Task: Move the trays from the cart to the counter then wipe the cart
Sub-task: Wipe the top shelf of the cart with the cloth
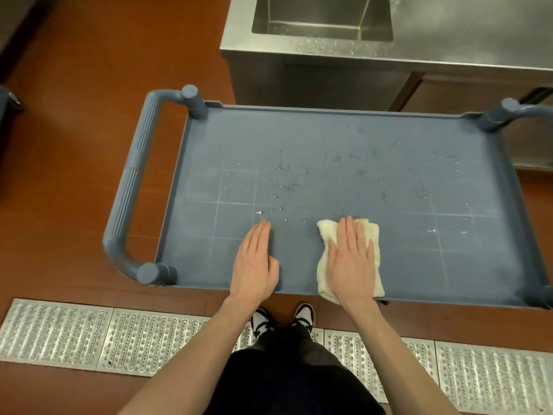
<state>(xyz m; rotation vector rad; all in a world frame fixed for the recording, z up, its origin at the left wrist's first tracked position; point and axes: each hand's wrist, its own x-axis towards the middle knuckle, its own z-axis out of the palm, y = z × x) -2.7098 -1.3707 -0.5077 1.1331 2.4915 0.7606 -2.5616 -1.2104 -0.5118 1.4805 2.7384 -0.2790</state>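
Note:
A blue-grey plastic cart [374, 139] stands in front of me, its top shelf bare of trays and dotted with water drops [281, 181]. A folded cream cloth [323, 265] lies on the shelf near the front edge. My right hand [351, 259] presses flat on the cloth with straight fingers. My left hand [254, 262] rests flat on the shelf surface to the left of the cloth, fingers straight, holding nothing. No trays are in view.
A stainless steel counter [449, 34] with a sink basin [320, 19] stands just behind the cart. The cart's handle [131, 187] sticks out to the left. A metal floor drain grate [89, 333] runs along the red floor under my feet.

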